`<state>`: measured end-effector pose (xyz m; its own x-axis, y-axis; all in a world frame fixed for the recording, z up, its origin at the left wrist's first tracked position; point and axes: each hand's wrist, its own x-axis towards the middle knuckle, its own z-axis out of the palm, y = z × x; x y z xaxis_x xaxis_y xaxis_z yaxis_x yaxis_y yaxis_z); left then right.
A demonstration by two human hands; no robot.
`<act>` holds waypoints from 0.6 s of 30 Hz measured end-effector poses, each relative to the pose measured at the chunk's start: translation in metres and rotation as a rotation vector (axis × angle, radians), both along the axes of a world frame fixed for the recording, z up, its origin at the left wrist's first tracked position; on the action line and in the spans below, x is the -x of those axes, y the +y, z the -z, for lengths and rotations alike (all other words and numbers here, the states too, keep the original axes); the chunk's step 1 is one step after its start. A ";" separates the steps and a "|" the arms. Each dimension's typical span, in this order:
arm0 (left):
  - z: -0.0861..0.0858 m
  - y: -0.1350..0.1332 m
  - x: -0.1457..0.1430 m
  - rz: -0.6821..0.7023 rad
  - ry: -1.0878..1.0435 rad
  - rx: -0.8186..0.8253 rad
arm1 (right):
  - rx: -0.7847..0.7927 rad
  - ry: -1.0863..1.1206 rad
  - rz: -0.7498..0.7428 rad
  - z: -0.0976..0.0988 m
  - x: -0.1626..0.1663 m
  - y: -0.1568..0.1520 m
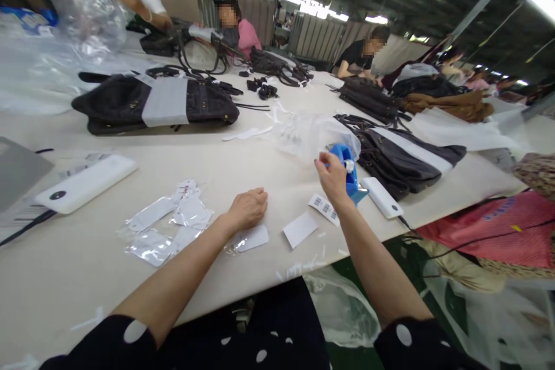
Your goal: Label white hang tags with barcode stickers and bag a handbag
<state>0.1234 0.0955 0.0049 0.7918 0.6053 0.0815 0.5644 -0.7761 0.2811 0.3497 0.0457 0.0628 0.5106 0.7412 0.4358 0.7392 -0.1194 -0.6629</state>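
My right hand [333, 178] is raised in front of a blue tape dispenser [349, 170]. Its thumb and forefinger are pinched together; anything between them is too small to make out. My left hand [248, 208] rests on the table with fingers curled and pressed together, and what lies under them is hidden. Just below it is a white tag in a clear sleeve [255, 238]. Several more sleeved white tags [191, 211] lie to its left. Between my forearms are a blank white card [300, 230] and a strip of barcode labels [324, 208].
Dark bags with white wrap [130, 101] lie at the back left; another dark bag [403, 156] is at the right. A white corded device [87, 184] sits left, a smaller one [381, 198] right. Clear plastic [299, 133] lies behind the dispenser. Co-workers are across the table.
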 end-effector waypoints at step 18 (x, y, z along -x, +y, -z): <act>-0.049 -0.061 0.020 0.045 -0.579 0.846 | 0.099 0.889 -0.266 0.034 0.100 -0.118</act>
<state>0.1035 0.0347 0.0537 0.7901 0.6127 0.0188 0.1432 -0.2144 0.9662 0.2498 -0.0721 0.0292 0.4348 0.8944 -0.1046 -0.0234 -0.1049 -0.9942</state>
